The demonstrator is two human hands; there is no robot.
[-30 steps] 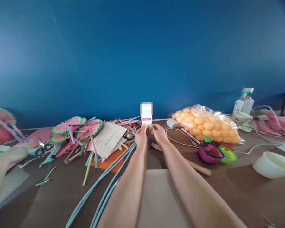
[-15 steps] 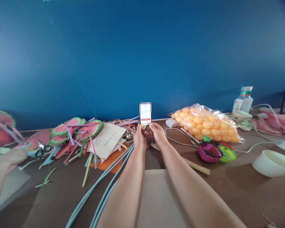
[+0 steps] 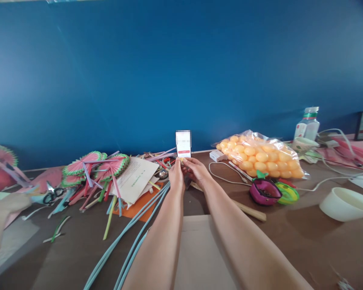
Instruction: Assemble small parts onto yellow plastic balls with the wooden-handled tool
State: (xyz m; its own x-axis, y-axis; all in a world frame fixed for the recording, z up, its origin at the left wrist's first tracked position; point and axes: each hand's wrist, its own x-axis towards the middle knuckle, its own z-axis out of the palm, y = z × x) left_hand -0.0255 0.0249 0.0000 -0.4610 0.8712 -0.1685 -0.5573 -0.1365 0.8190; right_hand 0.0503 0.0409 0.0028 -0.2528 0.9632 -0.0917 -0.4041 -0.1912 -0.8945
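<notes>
Both my hands are together over the table, straight in front of an upright phone [image 3: 183,151] with a lit white screen and a red bar. My left hand [image 3: 176,175] is closed, its fingertips pinched around something small. Curled in from the other side, my right hand [image 3: 199,172] has its thumb and fingers meeting the left fingertips. A tiny yellowish bit [image 3: 182,160] shows between the two hands; it is too small to name. Just left of my left hand lies a shiny silvery ball [image 3: 163,173]. Light-blue tubes [image 3: 145,213] run beside my left forearm.
At left are pink-green paper fans [image 3: 113,167], scissors [image 3: 52,193], a paper sheet [image 3: 134,177] and another person's hand [image 3: 16,201]. To the right: a bag of orange balls [image 3: 260,157], a purple pouch [image 3: 264,193], a wooden stick [image 3: 251,211], a white bowl [image 3: 346,205].
My right hand has shifted left, closer against my left hand. The golden thing that showed between them is now mostly covered. The view has shifted slightly.
</notes>
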